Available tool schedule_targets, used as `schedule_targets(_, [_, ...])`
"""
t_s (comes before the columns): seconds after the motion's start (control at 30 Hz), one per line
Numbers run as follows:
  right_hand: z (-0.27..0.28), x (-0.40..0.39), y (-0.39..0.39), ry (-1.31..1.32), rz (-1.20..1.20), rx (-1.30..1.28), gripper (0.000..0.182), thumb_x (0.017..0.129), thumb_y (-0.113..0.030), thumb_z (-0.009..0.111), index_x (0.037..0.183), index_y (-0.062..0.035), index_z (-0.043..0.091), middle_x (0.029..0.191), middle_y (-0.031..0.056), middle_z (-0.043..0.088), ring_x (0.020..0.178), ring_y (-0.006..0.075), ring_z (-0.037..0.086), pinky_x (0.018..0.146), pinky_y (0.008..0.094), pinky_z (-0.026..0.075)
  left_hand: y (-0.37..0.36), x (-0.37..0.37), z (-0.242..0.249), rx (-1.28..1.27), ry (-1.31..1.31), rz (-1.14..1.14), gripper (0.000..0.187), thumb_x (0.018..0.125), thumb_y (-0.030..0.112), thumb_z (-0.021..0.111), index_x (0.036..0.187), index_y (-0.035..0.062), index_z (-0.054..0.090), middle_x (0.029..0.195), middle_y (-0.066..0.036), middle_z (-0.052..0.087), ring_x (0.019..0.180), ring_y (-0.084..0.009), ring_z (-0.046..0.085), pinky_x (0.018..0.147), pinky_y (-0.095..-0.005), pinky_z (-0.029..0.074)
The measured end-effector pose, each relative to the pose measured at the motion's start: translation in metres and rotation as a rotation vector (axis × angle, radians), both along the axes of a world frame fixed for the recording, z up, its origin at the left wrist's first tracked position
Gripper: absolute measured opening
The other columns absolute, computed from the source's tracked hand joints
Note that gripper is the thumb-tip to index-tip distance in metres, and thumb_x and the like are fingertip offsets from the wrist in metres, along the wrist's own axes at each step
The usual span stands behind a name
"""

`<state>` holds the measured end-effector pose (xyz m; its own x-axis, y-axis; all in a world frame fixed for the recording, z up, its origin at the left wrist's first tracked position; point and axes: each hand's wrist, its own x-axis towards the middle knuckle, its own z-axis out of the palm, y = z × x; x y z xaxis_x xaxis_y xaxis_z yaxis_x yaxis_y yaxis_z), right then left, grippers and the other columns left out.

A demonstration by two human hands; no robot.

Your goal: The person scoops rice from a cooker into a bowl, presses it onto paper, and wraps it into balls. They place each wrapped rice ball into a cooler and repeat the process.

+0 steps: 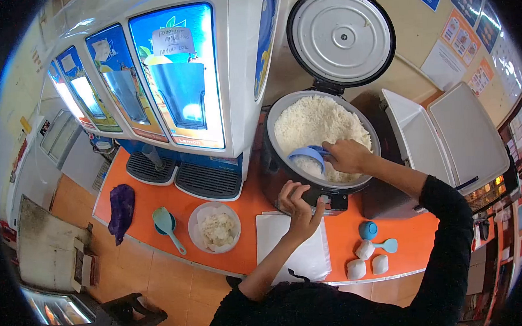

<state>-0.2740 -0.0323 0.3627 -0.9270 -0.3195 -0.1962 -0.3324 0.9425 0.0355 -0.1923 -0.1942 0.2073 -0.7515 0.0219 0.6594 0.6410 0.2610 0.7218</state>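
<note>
My right hand [348,157] is closed around the handle of a blue scoop [308,153], whose cup dips into the white rice [323,120]. That rice fills much of the inner pot of a large dark rice cooker [271,177]. Spread fingers of my left hand [301,211] rest against the cooker's front, beside its latch. Behind the pot stands its round metal-lined lid [343,37], raised. Below my left hand lies a stack of white sheets [276,238]. To the left is a paper-lined bowl [236,228] with some rice in it.
A drink dispenser [233,65] with drip trays stands left of the cooker. A pale green rice paddle [164,222] and purple cloth [121,210] lie at the left. Wrapped white portions [356,269], a blue cup [368,230] and another paddle [388,246] are at the right, near an open bin [420,135].
</note>
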Motion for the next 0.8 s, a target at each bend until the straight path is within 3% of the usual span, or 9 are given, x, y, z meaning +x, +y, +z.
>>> schedule_targets(0.43, [0.014,0.014,0.039,-0.208,-0.035,-0.271,0.032,0.091,-0.028,0.057,0.103,0.0015,0.062,0.085,0.0289,0.064,0.085,0.0444,0.063,0.080,0.0485,0.048,-0.002,-0.002,-0.004,0.064,0.067,-0.042,0.053,0.090,0.024,0.065,0.126,0.0027,0.033,0.128,-0.021,0.030,0.129,-0.0400,0.023,0.104,-0.0512,0.017])
schedule_targets(0.47, [0.007,0.006,0.059,-0.178,0.046,-0.331,0.027,0.090,-0.021,0.058,0.103,0.0013,0.064,0.079,0.0228,0.065,0.074,0.0330,0.065,0.067,0.0402,0.051,-0.008,0.000,-0.005,0.029,0.065,-0.044,0.056,0.088,0.024,0.068,0.125,0.0022,0.032,0.128,-0.021,0.028,0.128,-0.0401,0.023,0.104,-0.0496,0.019])
schedule_targets(0.5, [0.010,0.014,0.071,-0.176,0.045,-0.334,0.027,0.090,-0.021,0.058,0.103,0.0013,0.064,0.079,0.0228,0.065,0.074,0.0330,0.065,0.067,0.0402,0.051,-0.015,0.003,-0.011,0.026,0.067,-0.046,0.056,0.088,0.024,0.068,0.125,0.0022,0.032,0.128,-0.021,0.028,0.128,-0.0401,0.023,0.104,-0.0496,0.019])
schedule_targets(0.57, [0.029,0.031,0.084,-0.499,-0.474,-0.670,0.023,0.088,-0.014,0.057,0.105,-0.0001,0.064,0.070,0.0123,0.059,0.064,0.0161,0.059,0.050,0.0287,0.045,-0.034,0.012,-0.036,0.048,0.184,0.001,0.057,0.088,0.026,0.069,0.125,0.0021,0.033,0.128,-0.021,0.028,0.127,-0.0384,0.023,0.102,-0.0492,0.021])
schedule_targets(0.63, [0.043,0.074,0.070,-0.512,-0.530,-0.803,0.024,0.088,-0.011,0.056,0.108,-0.0003,0.062,0.070,0.0083,0.056,0.062,0.0116,0.054,0.047,0.0249,0.040,-0.058,0.032,-0.060,-0.004,0.139,0.035,0.057,0.086,0.029,0.069,0.125,0.0040,0.036,0.128,-0.021,0.032,0.126,-0.0368,0.026,0.100,-0.0503,0.024])
schedule_targets(0.67, [0.043,0.100,0.058,-0.523,-0.580,-0.937,0.026,0.087,-0.008,0.055,0.111,-0.0006,0.060,0.071,0.0043,0.052,0.060,0.0071,0.049,0.043,0.0211,0.036,-0.072,0.041,-0.069,-0.234,-0.026,-0.023,0.057,0.085,0.031,0.070,0.125,0.0056,0.038,0.127,-0.018,0.035,0.124,-0.0351,0.030,0.099,-0.0503,0.026])
schedule_targets(0.7, [0.036,0.124,0.044,-0.575,-0.642,-1.032,0.022,0.087,-0.009,0.055,0.107,-0.0005,0.059,0.068,0.0028,0.050,0.056,0.0065,0.046,0.042,0.0212,0.034,-0.087,0.051,-0.081,-0.464,-0.194,-0.081,0.058,0.084,0.033,0.070,0.125,0.0071,0.040,0.126,-0.016,0.038,0.123,-0.0334,0.033,0.098,-0.0502,0.027])
schedule_targets(0.73, [0.026,0.149,0.027,-0.629,-0.705,-1.124,0.018,0.087,-0.009,0.055,0.103,-0.0004,0.058,0.066,0.0012,0.049,0.052,0.0060,0.043,0.041,0.0213,0.033,-0.098,0.055,-0.114,-0.584,-0.387,-0.255,0.076,0.076,0.042,0.074,0.134,0.0082,0.038,0.136,-0.013,0.039,0.130,-0.0323,0.034,0.103,-0.0530,0.026])
schedule_targets(0.8, [-0.015,0.194,-0.002,-0.850,-0.903,-1.326,0.019,0.089,-0.013,0.057,0.101,0.0013,0.057,0.069,0.0036,0.049,0.053,0.0083,0.044,0.043,0.0215,0.034,-0.111,0.063,-0.143,-0.653,-0.463,-0.323,0.090,0.071,0.047,0.076,0.139,0.0075,0.034,0.143,-0.013,0.035,0.135,-0.0316,0.029,0.106,-0.0545,0.022])
